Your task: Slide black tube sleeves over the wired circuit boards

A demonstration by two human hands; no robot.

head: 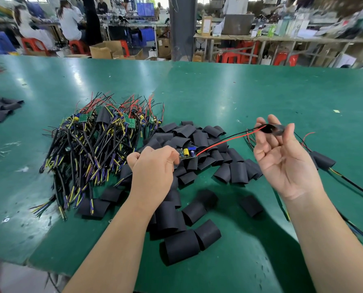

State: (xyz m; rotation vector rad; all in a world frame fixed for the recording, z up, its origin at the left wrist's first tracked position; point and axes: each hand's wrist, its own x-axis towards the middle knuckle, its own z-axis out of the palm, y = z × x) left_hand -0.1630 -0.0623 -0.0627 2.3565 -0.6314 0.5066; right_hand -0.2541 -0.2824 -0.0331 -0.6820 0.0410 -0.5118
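**Glossy bench, matt sleeves**

We see a green tabletop [239, 92] with a smooth, glossy coat that mirrors the lamps. The black tube sleeves [199, 138] look matt and smooth, like thin plastic. The wires [225, 141] on the circuit board [187, 155] wear shiny plastic insulation. The far boxes [106, 49] are matt brown cardboard.

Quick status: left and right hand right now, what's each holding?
Left hand: closed, pinching the wired circuit board.
Right hand: pinching a black tube sleeve, the board's red and black wires entering it.

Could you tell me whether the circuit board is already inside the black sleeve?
No, the circuit board sits bare in the left hand, while the right hand holds the sleeve at the wires' far end.
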